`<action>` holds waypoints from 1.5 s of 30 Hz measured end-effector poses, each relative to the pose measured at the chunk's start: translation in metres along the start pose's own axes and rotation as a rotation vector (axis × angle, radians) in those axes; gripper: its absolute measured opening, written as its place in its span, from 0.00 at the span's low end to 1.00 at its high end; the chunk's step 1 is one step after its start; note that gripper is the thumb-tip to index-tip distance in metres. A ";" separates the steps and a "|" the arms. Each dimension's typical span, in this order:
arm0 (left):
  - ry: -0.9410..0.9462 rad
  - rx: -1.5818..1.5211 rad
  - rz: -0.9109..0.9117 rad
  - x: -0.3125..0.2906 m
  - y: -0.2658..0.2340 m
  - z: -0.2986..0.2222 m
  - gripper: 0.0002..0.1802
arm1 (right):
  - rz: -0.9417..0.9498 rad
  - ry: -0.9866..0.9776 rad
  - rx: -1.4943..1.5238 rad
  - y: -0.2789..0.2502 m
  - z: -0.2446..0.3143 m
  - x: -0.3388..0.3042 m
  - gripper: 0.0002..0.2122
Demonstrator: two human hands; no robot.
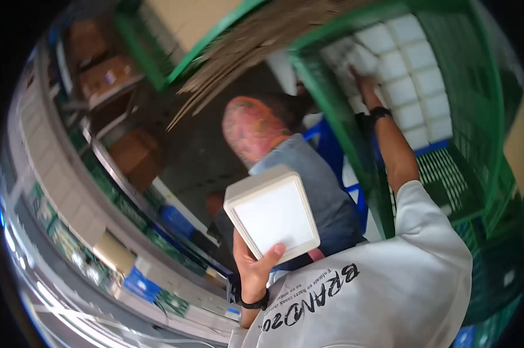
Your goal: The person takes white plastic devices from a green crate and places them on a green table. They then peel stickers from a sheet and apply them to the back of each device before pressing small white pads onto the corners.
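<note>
My left hand [255, 272] grips a white square box [276, 217] with rounded corners, its thumb lying on the smooth front face. The box is held above my lap, and the fingers behind it are hidden. At the upper right, my right arm reaches over the rim of a green plastic crate [326, 110]. Inside it, my right hand [365, 87] is among white square boxes [412, 75] of a similar look. One white box [363, 58] by its fingertips looks tilted. Blur there hides whether the fingers hold it.
Stacked cardboard sheets [244, 58] lie beyond my knees, beside another green crate [143, 46]. On the left, brown cardboard boxes [137, 156] stand by a metal-framed rack [108, 159]. A long pale bench [59, 168] curves along the left side. Something blue [331, 145] stands beside my leg.
</note>
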State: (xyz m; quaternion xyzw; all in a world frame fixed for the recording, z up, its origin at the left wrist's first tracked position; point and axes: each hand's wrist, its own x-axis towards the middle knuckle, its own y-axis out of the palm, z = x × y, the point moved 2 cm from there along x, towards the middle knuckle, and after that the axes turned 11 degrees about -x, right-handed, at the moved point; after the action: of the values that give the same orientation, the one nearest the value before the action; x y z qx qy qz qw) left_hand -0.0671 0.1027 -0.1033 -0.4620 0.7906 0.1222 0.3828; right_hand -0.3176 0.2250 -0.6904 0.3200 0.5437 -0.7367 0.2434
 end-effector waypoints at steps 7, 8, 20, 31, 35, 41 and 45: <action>0.003 -0.243 -0.285 -0.047 -0.043 0.009 0.39 | -0.042 -0.107 -0.353 0.003 -0.008 0.079 0.38; 0.014 -0.258 -0.289 -0.054 -0.046 0.010 0.39 | -0.055 -0.057 -0.256 -0.003 -0.010 0.082 0.37; 0.464 -0.242 -0.876 -0.210 -0.180 0.018 0.38 | 0.688 -0.282 0.853 -0.097 0.038 -0.017 0.29; 0.534 1.308 -1.255 -0.245 -0.250 0.113 0.39 | -0.069 -0.299 0.306 -0.274 -0.043 -0.096 0.25; 0.586 1.167 -1.343 -0.250 -0.253 0.153 0.41 | -0.328 -0.571 0.057 -0.327 0.001 -0.240 0.27; 0.451 1.038 -1.412 -0.274 -0.254 0.186 0.39 | 0.129 -1.325 0.225 -0.294 0.113 -0.504 0.32; 0.364 1.008 -1.406 -0.297 -0.245 0.192 0.41 | 0.015 -2.461 0.002 -0.244 0.180 -0.678 0.27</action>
State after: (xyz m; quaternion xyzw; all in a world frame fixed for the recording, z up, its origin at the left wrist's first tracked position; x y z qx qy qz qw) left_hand 0.3131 0.2639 0.0192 -0.6300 0.3320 -0.5801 0.3956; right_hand -0.0685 0.1304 0.0030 -0.5842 -0.0504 -0.5467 0.5978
